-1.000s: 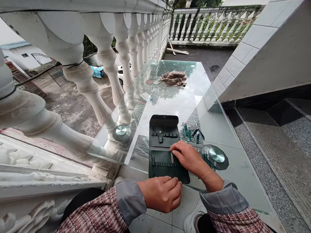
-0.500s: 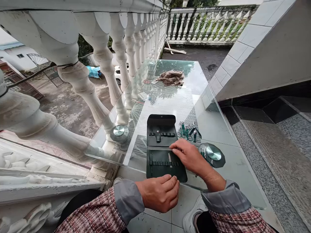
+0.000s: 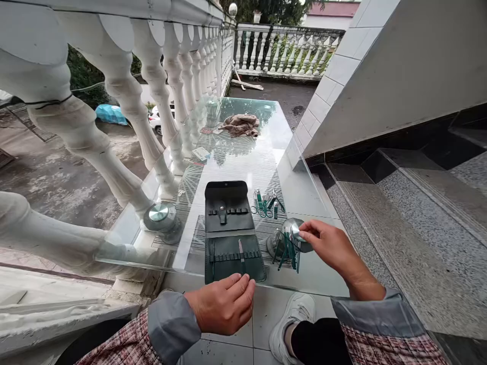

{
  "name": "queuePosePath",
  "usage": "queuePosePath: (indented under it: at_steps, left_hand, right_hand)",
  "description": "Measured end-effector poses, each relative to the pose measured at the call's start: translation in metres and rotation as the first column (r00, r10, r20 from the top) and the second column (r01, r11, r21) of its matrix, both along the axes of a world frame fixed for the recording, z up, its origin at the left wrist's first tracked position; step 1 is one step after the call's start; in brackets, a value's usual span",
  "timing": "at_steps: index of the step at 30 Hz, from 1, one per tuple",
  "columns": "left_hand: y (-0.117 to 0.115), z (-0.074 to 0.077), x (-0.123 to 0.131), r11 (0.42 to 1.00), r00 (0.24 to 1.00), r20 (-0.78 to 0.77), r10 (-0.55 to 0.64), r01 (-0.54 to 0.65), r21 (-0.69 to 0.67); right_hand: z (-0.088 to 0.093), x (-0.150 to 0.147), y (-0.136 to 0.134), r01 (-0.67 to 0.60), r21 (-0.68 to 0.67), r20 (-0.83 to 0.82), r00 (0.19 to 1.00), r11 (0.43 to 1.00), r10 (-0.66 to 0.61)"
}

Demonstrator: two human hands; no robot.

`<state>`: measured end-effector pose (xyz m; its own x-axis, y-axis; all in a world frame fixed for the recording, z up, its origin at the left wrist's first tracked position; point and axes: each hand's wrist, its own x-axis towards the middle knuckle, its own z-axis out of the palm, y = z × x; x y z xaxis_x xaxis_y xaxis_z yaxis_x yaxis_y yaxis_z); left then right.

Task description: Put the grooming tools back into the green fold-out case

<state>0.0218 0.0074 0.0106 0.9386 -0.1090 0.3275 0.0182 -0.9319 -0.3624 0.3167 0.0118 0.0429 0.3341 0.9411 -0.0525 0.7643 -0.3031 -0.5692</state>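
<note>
A dark green manicure case (image 3: 228,235) lies unfolded on the glass table. Its elastic loops hold a metal nail file (image 3: 241,251) and a thin dark tool (image 3: 213,256); the other loops look bare. At the case's front edge is my left hand (image 3: 224,303), its fingers closed; what they grip is hidden. My right hand (image 3: 333,248) bends thumb and fingers into a pinch at the upper ends of several slim green-handled tools (image 3: 290,251) on the right. Anything between those fingertips is too small to make out. Green nail clippers and small scissors (image 3: 266,204) lie beyond.
The glass table (image 3: 304,195) rests on round metal-topped supports (image 3: 160,213). A crumpled brown cloth (image 3: 240,125) and a white card (image 3: 201,153) lie farther back. White balusters (image 3: 148,132) line the left; stone steps (image 3: 375,213) rise on the right.
My right hand has moved from the case to the slim tools at the right. My left hand stays by the case's front edge. The camera view has turned right.
</note>
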Motion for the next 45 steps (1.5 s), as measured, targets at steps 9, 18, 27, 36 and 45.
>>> queuePosePath:
  at_steps: [9,18,27,36,45]
  left_hand:
    - [0.002,-0.004,0.001,1.0,1.0,-0.009,-0.002,0.002,-0.002]
    - [0.003,-0.003,0.002,1.0,1.0,0.006,-0.023,0.023,-0.005]
    - [0.003,-0.002,0.003,1.0,0.999,0.034,-0.017,0.017,-0.01]
    - [0.002,-0.002,0.003,1.0,1.0,0.023,-0.008,0.008,-0.002]
    - [0.002,-0.002,0.003,1.0,0.999,0.042,0.002,-0.002,-0.009]
  right_hand:
    - [-0.002,-0.005,-0.011,-0.124,-0.144,0.081,0.987,0.982,0.137]
    - [-0.005,-0.003,-0.01,-0.148,-0.181,0.116,0.979,0.972,0.17]
    - [-0.006,0.006,-0.013,-0.157,-0.093,0.166,0.971,0.983,0.171]
    - [-0.004,0.001,-0.011,-0.177,-0.164,0.136,0.97,0.97,0.2]
    - [0.0,0.046,-0.023,0.043,-0.122,0.179,0.984,0.992,-0.021]
